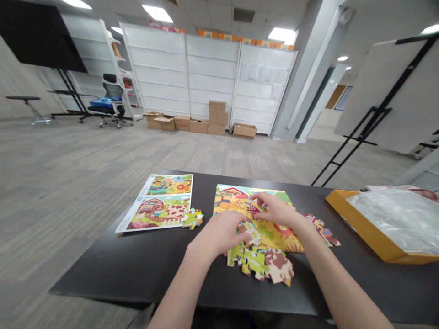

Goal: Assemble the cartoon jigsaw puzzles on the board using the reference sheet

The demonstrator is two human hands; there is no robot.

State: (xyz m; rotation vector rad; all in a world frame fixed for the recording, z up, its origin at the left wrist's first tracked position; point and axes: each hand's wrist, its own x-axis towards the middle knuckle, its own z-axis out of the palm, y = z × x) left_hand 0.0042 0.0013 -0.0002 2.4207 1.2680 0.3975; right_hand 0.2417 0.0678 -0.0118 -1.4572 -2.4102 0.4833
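Note:
My left hand (224, 232) is curled over the near left edge of a colourful picture board (267, 232), its thumb and fingers closed about a pale green puzzle piece (253, 233). Above the board's middle, my right hand (274, 209) bends its thumb and index finger around a puzzle piece with a red barn door (253, 209). Its other fingers are partly hidden. Several loose puzzle pieces, green ones (254, 262) and a brown-spotted one (279, 266), overlap the board's near edge. More pieces (322, 230) lie under and beyond my right forearm.
A printed picture sheet (159, 203) lies on the black table (137, 269) at left, with a green puzzle piece (192, 218) on its corner. At right stands an orange box (373, 233) holding clear plastic wrap (398, 217). Cardboard boxes (217, 119) stand along the far shelves.

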